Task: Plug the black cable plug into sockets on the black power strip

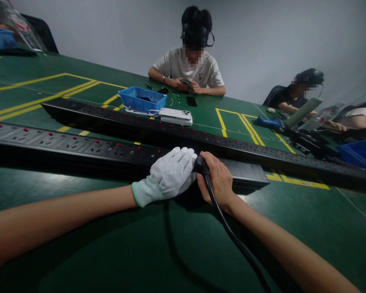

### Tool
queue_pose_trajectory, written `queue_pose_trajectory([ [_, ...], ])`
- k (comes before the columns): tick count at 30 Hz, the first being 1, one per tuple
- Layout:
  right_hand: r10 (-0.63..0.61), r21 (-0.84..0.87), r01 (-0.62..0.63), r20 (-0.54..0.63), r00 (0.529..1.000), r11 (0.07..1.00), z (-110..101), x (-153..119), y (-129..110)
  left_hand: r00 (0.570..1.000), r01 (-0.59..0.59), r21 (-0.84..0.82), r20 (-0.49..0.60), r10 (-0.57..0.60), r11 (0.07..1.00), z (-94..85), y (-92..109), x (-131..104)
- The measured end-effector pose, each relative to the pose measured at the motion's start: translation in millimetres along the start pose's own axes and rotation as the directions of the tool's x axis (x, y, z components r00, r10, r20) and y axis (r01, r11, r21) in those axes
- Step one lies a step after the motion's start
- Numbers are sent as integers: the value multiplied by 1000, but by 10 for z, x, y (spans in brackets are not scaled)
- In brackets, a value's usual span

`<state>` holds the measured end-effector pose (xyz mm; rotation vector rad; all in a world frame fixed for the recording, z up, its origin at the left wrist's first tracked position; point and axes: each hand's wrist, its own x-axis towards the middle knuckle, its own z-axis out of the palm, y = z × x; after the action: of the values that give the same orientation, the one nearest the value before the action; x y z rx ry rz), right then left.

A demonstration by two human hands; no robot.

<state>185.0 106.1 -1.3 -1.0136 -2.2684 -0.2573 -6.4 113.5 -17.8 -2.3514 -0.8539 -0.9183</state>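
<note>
A long black power strip with sockets and small red parts lies across the green table. My left hand, in a pale grey glove, rests on the strip, its fingers together and wrapped over the top. Beside it, my bare right hand grips a black plug against the strip, thumb on the near side. From the plug a thick black cable runs down towards the lower right. The plug's face and pins are hidden. Behind lies a second long black strip.
Beyond the strips are a blue tray and a white phone on a white box. A person in a white shirt sits opposite, holding a small device. More people sit at the right, near a blue tool and a blue bin.
</note>
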Motion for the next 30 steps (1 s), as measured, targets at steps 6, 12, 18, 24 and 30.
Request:
queue_pose_trajectory([
  [6, -1, -19, 1, -30, 1000, 1000, 25, -1, 1, 999, -29, 9, -30, 29, 1000, -16, -5, 1],
  [12, 18, -31, -19, -19, 1000, 999, 29, 1, -9, 1000, -2, -47, -28, 1, 999, -13, 0, 2],
  [18, 15, -33, -16, -21, 1000, 999, 28, 6, -11, 1000, 9, -30, -5, -9, 1000, 1, -6, -7],
  [24, 29, -20, -29, -13, 999, 999, 29, -6, -15, 1000, 5, 18, 13, -5, 1000, -1, 2, -2],
  [30, 20, -26, -20, -20, 1000, 999, 33, -5, -16, 1000, -2, 32, 13, 2, 999, -2, -1, -5],
])
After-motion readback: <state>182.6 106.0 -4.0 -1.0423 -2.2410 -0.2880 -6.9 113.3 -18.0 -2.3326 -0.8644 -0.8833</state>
